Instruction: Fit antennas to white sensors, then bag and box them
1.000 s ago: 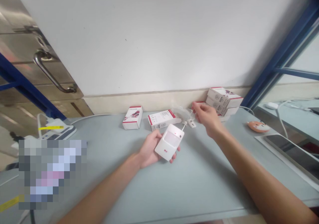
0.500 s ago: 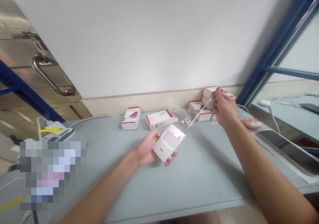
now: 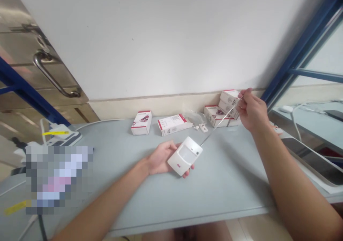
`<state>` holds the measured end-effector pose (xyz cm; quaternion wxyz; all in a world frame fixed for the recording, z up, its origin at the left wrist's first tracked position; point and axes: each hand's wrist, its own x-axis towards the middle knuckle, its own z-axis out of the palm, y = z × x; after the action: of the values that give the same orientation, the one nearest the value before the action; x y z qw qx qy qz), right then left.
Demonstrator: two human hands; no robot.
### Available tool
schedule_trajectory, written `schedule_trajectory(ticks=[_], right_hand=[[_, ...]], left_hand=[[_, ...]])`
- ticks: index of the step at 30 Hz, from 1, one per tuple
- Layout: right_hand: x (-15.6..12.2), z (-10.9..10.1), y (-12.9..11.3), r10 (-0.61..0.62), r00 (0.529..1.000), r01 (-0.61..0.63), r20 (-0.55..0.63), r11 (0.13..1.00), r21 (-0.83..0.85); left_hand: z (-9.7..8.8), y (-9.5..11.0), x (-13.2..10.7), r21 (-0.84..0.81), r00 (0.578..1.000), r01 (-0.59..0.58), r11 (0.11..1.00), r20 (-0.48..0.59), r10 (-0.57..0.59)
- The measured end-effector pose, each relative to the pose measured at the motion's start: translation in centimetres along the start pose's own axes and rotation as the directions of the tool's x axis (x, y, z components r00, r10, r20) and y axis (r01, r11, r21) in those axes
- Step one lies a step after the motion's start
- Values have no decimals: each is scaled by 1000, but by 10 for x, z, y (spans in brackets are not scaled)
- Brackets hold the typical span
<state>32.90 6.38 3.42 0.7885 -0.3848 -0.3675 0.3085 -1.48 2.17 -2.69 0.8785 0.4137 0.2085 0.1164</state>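
Observation:
A white motion sensor (image 3: 184, 156) with a curved lens window and a small red mark lies in my left hand (image 3: 162, 157), fingers wrapped round its sides and back. From its upper right corner a thin metal telescopic antenna (image 3: 221, 121) slants up to the right. My right hand (image 3: 252, 108) pinches the antenna's far end between thumb and fingers, above the table and in front of the stacked boxes. Beyond the sensor lie small white parts (image 3: 203, 127) and a clear plastic bag (image 3: 193, 116).
Red-and-white boxes stand along the wall: one box (image 3: 141, 123) at left, an opened one (image 3: 174, 123) mid-table, a stack (image 3: 216, 116) at right. A phone (image 3: 313, 158) lies right, beside my forearm. A power strip (image 3: 71, 137) and a pixelated area are at left.
My right hand has moved up and right, away from the sensor, and the antenna now shows longer. The small red light near the sensor's top has gone dark. The view has shifted slightly.

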Motion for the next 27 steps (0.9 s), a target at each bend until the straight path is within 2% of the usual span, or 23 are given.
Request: schedule_trajectory(ticks=[4,8,19,27], right_hand=[[1,-3,-5,99,994,-102,53,993,63],[1,-2,-5,143,988,-149,62,981,125],[-2,-1,5,123,992,-124,12,988,92],[1,-3,19,125,990,-125,60,992,10]], left_hand=[[-6,-3,2,-41,1000,-11,999,19,12],[-6,-2,2,-50,1000,0,999,31,2],[-5,2,2,-70,998,25,997,60,-21],[-4,2,1,-84,999,16,996,41,-12]])
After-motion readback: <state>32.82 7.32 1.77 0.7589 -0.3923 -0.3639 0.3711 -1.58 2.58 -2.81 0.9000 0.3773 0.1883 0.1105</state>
